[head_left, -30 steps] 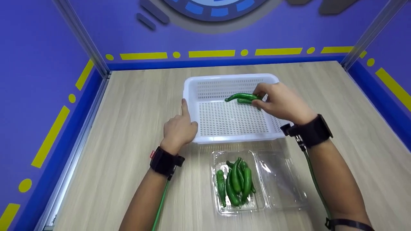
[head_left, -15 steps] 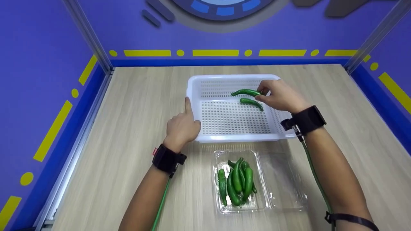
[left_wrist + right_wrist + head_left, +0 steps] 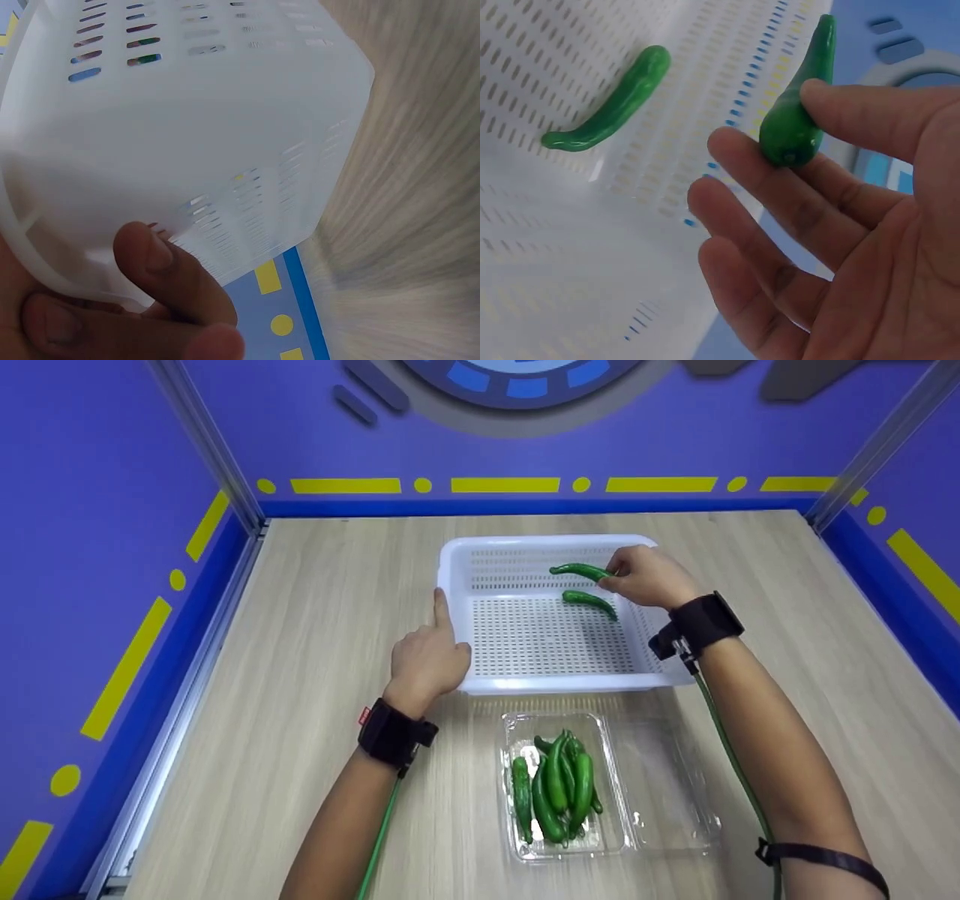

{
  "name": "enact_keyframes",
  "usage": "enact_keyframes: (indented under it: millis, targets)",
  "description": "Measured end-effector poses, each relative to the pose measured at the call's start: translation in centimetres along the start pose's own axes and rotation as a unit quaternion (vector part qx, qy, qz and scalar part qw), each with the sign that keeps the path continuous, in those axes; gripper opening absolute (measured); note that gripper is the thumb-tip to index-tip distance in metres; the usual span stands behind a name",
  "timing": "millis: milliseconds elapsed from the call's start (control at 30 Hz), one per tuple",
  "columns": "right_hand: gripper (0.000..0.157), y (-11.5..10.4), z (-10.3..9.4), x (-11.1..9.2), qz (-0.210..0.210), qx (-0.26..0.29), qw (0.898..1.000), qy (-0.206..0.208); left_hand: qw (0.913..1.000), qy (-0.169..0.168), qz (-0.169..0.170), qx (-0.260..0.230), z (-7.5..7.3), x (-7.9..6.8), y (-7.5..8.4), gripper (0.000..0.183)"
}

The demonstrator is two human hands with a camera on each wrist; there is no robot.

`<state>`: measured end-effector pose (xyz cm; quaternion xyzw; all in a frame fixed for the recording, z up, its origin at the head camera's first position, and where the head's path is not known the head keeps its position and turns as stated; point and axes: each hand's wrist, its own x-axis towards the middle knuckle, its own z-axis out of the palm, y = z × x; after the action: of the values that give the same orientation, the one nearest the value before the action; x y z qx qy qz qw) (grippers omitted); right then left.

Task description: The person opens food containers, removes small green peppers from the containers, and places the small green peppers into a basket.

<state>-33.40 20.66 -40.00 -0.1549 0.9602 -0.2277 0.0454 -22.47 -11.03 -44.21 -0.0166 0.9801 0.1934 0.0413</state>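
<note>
Between thumb and fingers, my right hand (image 3: 651,576) pinches a green chili pepper (image 3: 580,571) over the far right part of a white plastic basket (image 3: 540,684). The right wrist view shows the held pepper (image 3: 791,131) by its thick end, the other fingers loosely bent below it. A second pepper (image 3: 589,601) lies on the perforated basket floor beneath. My left hand (image 3: 429,656) grips the basket's left rim, index finger stretched along it. In the left wrist view, its fingers (image 3: 176,281) curl under the rim against the outer wall.
In front of the basket stands a clear plastic box (image 3: 511,851) holding several more green peppers (image 3: 556,780). Its hinged lid (image 3: 664,787) lies folded out to the right. Blue and purple panels (image 3: 510,457) wall in the wooden table (image 3: 337,600) at the back and sides.
My right hand has lifted one pepper up and slightly right, away from the second pepper, which stays on the basket floor. The left hand keeps its place at the rim.
</note>
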Motion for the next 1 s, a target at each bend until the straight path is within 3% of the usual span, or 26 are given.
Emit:
enact_keyframes:
  millis: [567, 700, 1000]
  targets:
    - [0.031, 1.7, 2.1, 1.9, 0.080, -0.002, 0.995, -0.060, 0.9999, 0.008, 0.008, 0.000, 0.1, 0.0, 0.1, 0.089]
    - [0.026, 1.9, 2.7, 2.3, 0.093, -0.003, 0.994, -0.058, 1.0000, 0.005, 0.007, -0.002, 0.1, 0.0, 0.1, 0.090]
    - [0.017, 2.4, 3.9, 3.2, 0.080, -0.026, 0.996, -0.037, 1.0000, 0.003, 0.003, 0.000, 0.2, 0.0, -0.1, 0.090]
